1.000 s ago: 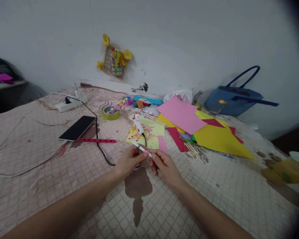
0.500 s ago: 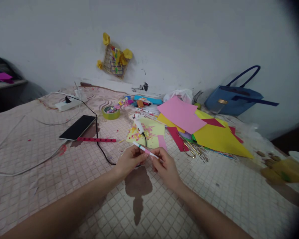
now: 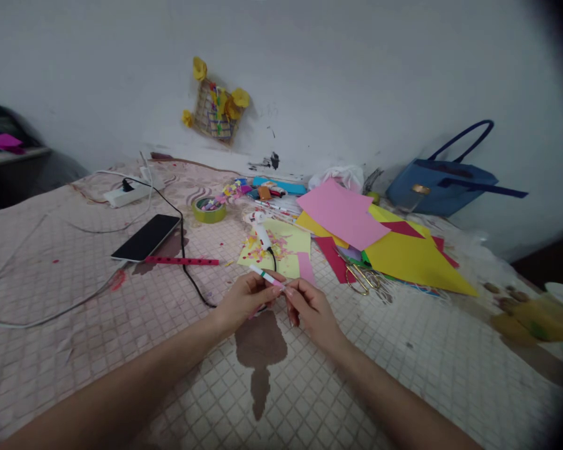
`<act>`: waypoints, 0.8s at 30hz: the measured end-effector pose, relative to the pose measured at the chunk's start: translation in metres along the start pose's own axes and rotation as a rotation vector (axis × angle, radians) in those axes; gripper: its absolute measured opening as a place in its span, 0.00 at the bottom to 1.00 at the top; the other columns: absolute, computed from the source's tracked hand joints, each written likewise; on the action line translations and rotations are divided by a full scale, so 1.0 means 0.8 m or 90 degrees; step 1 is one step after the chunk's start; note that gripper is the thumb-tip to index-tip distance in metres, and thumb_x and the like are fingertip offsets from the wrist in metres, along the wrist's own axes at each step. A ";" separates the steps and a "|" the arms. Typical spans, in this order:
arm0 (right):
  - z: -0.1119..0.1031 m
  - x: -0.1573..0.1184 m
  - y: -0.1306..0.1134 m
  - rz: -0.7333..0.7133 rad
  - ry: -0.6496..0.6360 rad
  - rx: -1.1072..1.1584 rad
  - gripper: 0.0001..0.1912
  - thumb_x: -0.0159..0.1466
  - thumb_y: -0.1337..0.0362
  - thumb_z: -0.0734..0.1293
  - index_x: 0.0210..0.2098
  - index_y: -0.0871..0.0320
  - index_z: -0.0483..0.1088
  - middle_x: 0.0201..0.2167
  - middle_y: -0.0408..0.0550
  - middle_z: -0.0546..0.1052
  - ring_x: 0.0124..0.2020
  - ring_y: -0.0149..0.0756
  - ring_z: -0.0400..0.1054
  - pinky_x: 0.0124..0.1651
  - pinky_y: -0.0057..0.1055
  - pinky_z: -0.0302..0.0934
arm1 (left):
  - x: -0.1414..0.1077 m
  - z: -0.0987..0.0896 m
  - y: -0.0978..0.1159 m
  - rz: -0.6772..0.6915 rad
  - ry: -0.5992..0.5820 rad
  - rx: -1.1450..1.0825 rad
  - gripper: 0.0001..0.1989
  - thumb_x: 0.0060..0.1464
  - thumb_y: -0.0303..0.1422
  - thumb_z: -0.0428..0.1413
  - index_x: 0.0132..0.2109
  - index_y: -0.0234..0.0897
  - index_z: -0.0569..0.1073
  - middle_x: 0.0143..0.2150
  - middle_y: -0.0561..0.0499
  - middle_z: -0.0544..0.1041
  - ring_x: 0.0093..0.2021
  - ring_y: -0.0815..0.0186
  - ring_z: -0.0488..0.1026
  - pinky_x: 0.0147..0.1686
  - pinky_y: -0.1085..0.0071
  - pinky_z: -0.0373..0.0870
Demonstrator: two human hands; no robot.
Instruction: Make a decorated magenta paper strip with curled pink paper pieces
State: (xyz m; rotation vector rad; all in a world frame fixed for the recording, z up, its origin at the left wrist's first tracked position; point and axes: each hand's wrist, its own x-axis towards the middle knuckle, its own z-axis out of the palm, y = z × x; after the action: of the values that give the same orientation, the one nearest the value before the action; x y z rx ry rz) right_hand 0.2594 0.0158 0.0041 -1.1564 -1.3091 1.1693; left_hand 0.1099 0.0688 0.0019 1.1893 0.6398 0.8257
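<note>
Compared with the earlier frame, the fingers of the right hand (image 3: 313,307) have moved slightly, and less of the near right part of the thin white stick with green and pink bands (image 3: 268,279) can be seen. The left hand (image 3: 240,302) has remained almost at the same place.

The stick is held in the air over the near middle of the desk (image 3: 206,387), between the two hands. Its long axis is slanting: the white end points to the far left and is free, and the pink part goes toward the near right. The left hand is closed on the stick, with its thumb on the pink part. The right hand is also closed, and it pinches the stick at the near right end; its exact tip is hidden by the fingers.

Just beyond the hands, a white glue gun with black cable (image 3: 263,237) lies on a pale yellow sheet of paper (image 3: 293,240), among small coloured bits. To the right of this sheet there is a pair of scissors with gold handles (image 3: 360,279), near a large yellow paper sheet (image 3: 415,259). On the left lies a flat black phone (image 3: 146,237), touching a narrow red strip with dark dots (image 3: 187,261).
</note>
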 end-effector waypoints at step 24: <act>-0.004 -0.006 -0.005 -0.271 0.088 -0.361 0.13 0.62 0.70 0.58 0.45 0.55 0.66 0.37 0.48 0.72 0.38 0.36 0.66 0.39 0.31 0.60 | 0.000 0.003 -0.006 -0.051 0.013 -0.124 0.17 0.37 0.35 0.66 0.31 0.32 0.69 0.26 0.55 0.70 0.25 0.74 0.66 0.27 0.76 0.63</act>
State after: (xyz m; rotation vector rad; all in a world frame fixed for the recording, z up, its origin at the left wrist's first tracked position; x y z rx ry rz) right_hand 0.2627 0.0112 0.0079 -1.2370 -1.7300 0.4072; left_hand 0.1129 0.0672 -0.0019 0.9744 0.6055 0.8140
